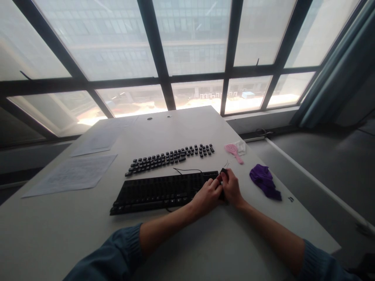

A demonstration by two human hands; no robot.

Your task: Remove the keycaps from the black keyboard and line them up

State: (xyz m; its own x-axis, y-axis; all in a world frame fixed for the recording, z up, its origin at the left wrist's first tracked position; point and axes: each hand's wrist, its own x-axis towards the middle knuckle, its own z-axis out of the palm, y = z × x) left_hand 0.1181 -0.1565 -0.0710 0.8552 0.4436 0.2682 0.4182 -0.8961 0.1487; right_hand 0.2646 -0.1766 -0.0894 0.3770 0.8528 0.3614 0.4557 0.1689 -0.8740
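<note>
A black keyboard [158,189] lies on the white table before me, many of its keycaps gone and a lower row still fitted. My right hand [232,189] is closed over the keyboard's right end, holding a small wire keycap puller [224,170]. Its thin wires point away from me, past the fingertips. Beside it, my left hand [208,191] is closed, its fingertips meeting the right hand's. Whatever the left fingers pinch is hidden. Behind the keyboard, loose black keycaps [166,158] stand in slanted rows. The keyboard's cable [187,169] curls along its back edge.
Right of my hands lie a pink hairbrush [231,148] on a white, crumpled item [241,147], a purple cloth [263,180] and a small dark object [291,199]. Printed paper sheets [73,175] cover part of the table's left side. Windows and a curtain [331,78] stand beyond.
</note>
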